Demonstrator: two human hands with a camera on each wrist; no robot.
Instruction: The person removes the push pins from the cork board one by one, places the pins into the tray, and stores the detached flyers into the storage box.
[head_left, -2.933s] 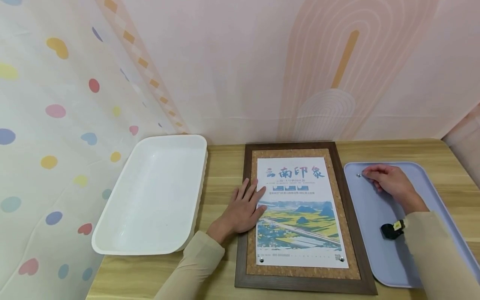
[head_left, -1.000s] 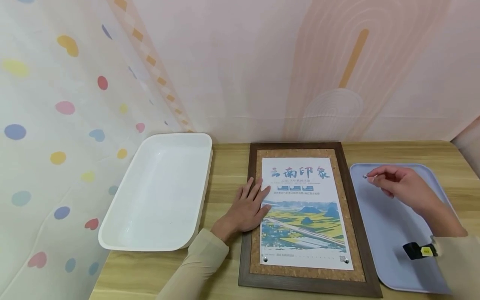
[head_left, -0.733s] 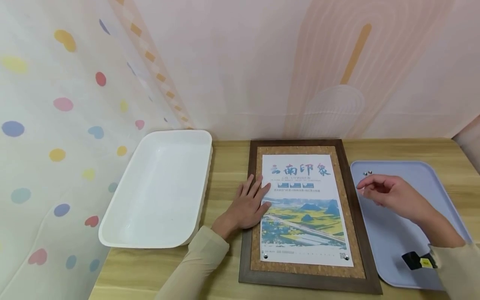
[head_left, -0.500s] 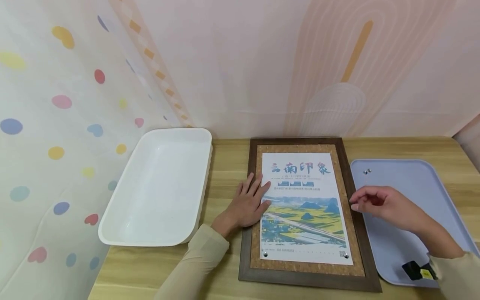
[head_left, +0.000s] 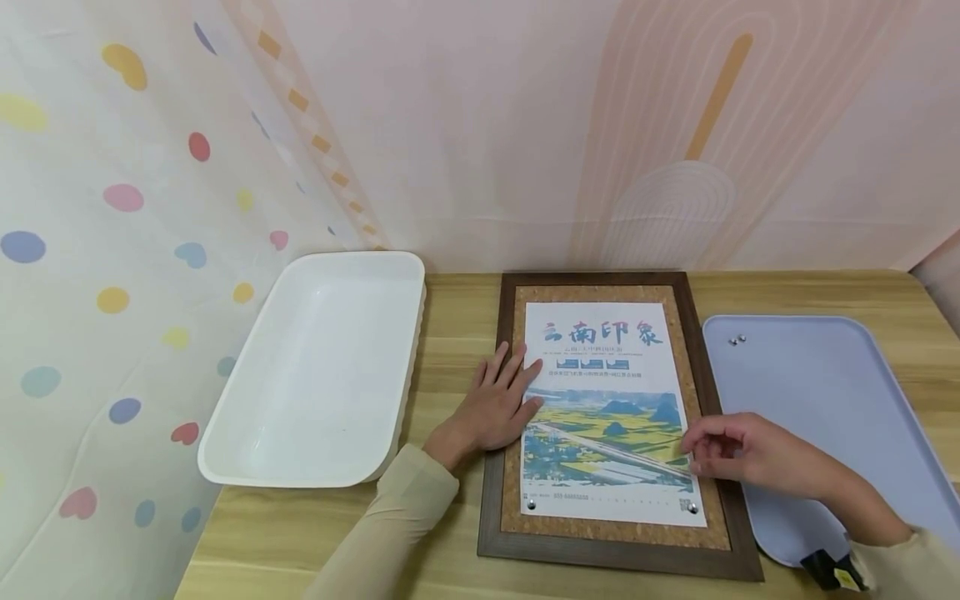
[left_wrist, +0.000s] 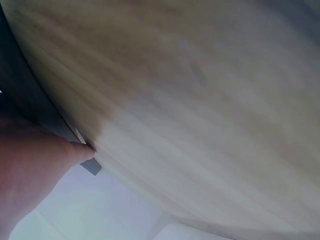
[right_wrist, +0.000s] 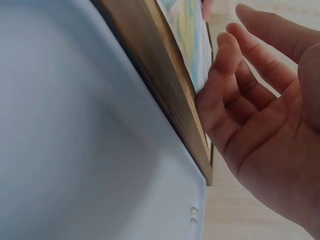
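Note:
A printed poster (head_left: pixel 600 383) with a yellow-green landscape lies on a cork board (head_left: pixel 615 533) with a dark brown wooden frame (head_left: pixel 600 563). One silver pushpin (head_left: pixel 532 505) sits at its lower left corner, and another pushpin (head_left: pixel 692 507) at its lower right. My left hand (head_left: pixel 487 408) rests spread and flat over the left frame side and the poster's edge. Above the poster's right edge hovers my right hand (head_left: pixel 757 454); in the right wrist view its fingers bend loosely, thumb apart, holding nothing. Two small silver pins (head_left: pixel 738 339) lie together in the blue tray (head_left: pixel 810 375).
A deep white tray (head_left: pixel 322 375) stands at the left of the wooden table (head_left: pixel 453 325). Patterned cloth walls (head_left: pixel 487 125) rise behind and to the left. A black device with a yellow label (head_left: pixel 832 571) is on my right wrist.
My right hand has left the small pins in the blue tray and moved down and left to the poster's right edge. My left hand has stayed on the frame. The head view has shifted slightly.

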